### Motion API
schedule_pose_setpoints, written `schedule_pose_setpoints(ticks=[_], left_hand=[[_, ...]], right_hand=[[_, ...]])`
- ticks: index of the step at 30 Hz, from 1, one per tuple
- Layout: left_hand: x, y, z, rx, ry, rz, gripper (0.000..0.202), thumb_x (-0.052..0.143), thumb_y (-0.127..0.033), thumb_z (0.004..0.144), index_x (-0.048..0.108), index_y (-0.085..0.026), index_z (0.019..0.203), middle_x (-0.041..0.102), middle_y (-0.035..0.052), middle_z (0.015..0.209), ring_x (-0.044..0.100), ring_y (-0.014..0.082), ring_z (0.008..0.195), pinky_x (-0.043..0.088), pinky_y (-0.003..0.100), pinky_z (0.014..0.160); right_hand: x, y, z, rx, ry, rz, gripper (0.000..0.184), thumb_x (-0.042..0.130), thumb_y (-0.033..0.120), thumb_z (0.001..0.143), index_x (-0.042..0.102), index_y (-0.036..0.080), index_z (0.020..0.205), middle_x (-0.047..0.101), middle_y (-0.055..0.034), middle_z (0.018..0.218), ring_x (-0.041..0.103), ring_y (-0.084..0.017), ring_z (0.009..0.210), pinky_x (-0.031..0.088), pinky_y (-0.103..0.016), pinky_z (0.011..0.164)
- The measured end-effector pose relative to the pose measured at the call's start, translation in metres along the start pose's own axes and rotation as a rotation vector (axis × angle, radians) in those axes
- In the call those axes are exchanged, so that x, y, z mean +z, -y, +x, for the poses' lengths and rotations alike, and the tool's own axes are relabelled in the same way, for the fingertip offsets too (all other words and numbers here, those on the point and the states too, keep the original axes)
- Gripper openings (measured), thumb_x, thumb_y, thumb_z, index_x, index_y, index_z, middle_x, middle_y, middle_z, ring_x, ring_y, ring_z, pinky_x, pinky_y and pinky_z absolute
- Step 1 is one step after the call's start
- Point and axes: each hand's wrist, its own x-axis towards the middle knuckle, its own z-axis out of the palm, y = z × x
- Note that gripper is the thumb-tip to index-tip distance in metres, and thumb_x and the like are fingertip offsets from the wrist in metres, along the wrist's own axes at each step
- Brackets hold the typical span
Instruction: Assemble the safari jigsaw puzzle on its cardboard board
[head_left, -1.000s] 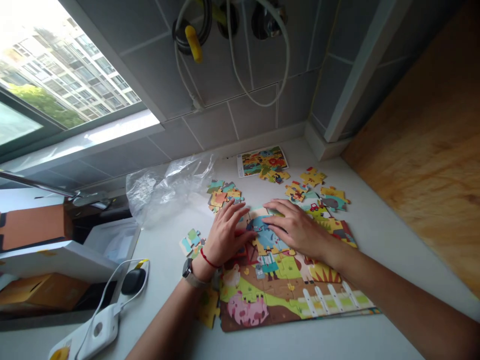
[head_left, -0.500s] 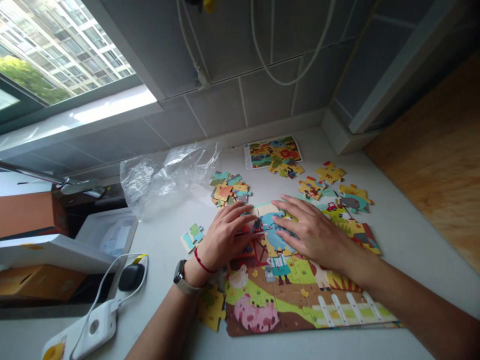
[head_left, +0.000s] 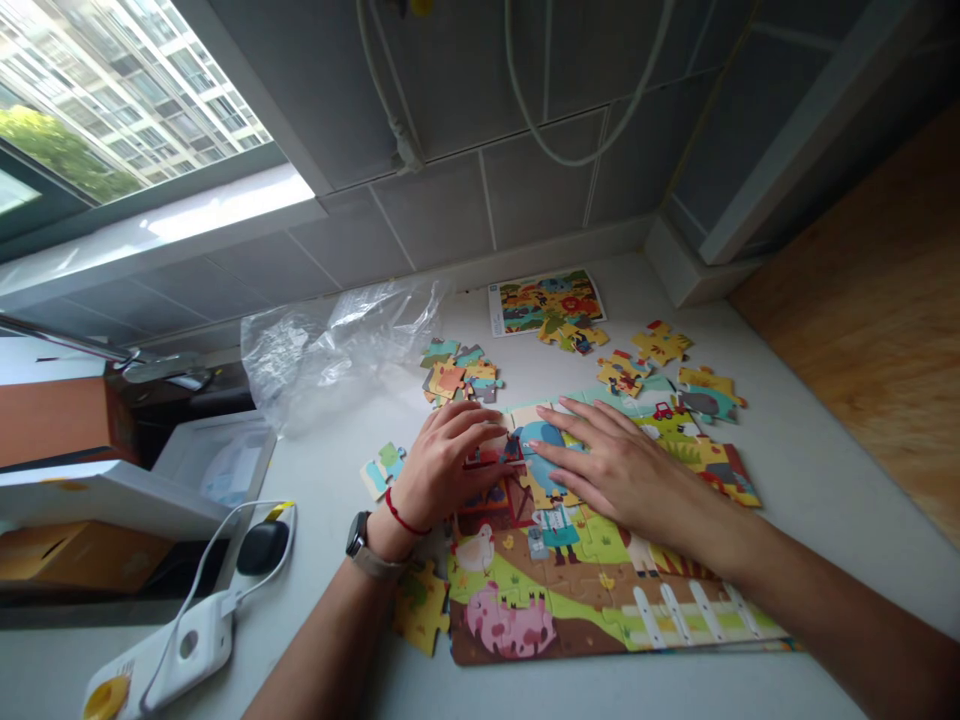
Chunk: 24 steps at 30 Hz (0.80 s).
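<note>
We see both bare hands palm down at the lower centre of the frame, over a farm-scene jigsaw [head_left: 517, 590] that lies on the white tabletop [head_left: 832, 540]. The left hand [head_left: 446, 460] covers the puzzle's upper-left part, its fingers bent and its thumb parted from them by a narrow gap, in which we see the red barn [head_left: 517, 505]. The right hand [head_left: 622, 465] lies spread fairly wide, its fingers across the blue elephant [head_left: 541, 472] in the puzzle's upper middle. We cannot tell how hard either hand presses, since the undersides of the fingers are hidden. On the left wrist we notice a watch [head_left: 358, 535] and a red cord [head_left: 403, 515].

Towards the bottom of the puzzle we make out a pink pig [head_left: 510, 620] and a white fence [head_left: 701, 610]. Yellow loose pieces [head_left: 421, 610] lie below the left wrist, just beside the puzzle's left edge, and a small pale-and-green cluster [head_left: 377, 478] lies left of that wrist. Above the left hand we find a heaped pile of pieces [head_left: 454, 378], with a crumpled clear bag [head_left: 322, 365] to its left. A picture card [head_left: 516, 312] lies near the wall, pieces overlapping its lower edge, and more pieces [head_left: 660, 345] are scattered to the right. At lower left we see a white power strip [head_left: 161, 655] with a black plug [head_left: 261, 545] near it.
</note>
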Motion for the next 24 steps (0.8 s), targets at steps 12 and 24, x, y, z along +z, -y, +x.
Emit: schedule_pose_setpoints(ticks=[12,24], left_hand=[[0.0035,-0.0029,0.0001,-0.039,-0.021,-0.021,0.032,0.082,-0.046,0.091,0.073,-0.023,0.111,0.075,0.0097,0.121,0.066,0.0282,0.118,0.057,0.052,0.104],[0.0085,-0.0036,-0.0037,-0.016,0.02,0.043,0.029,0.076,-0.039,0.096,0.076,-0.027,0.122,0.067,0.0113,0.126,0.06,0.0307,0.12,0.055,0.054,0.101]], right_hand=[[0.0022,0.005,-0.0027,0.009,0.028,0.034,0.041,0.069,0.033,0.1,0.068,0.028,0.14,0.052,-0.0113,0.163,0.043,-0.038,0.154,0.042,-0.064,0.121],[0.0039,0.004,-0.0032,0.017,0.09,0.14,0.047,0.058,0.036,0.105,0.059,0.029,0.151,0.049,-0.0038,0.166,0.036,-0.035,0.158,0.038,-0.064,0.125]])
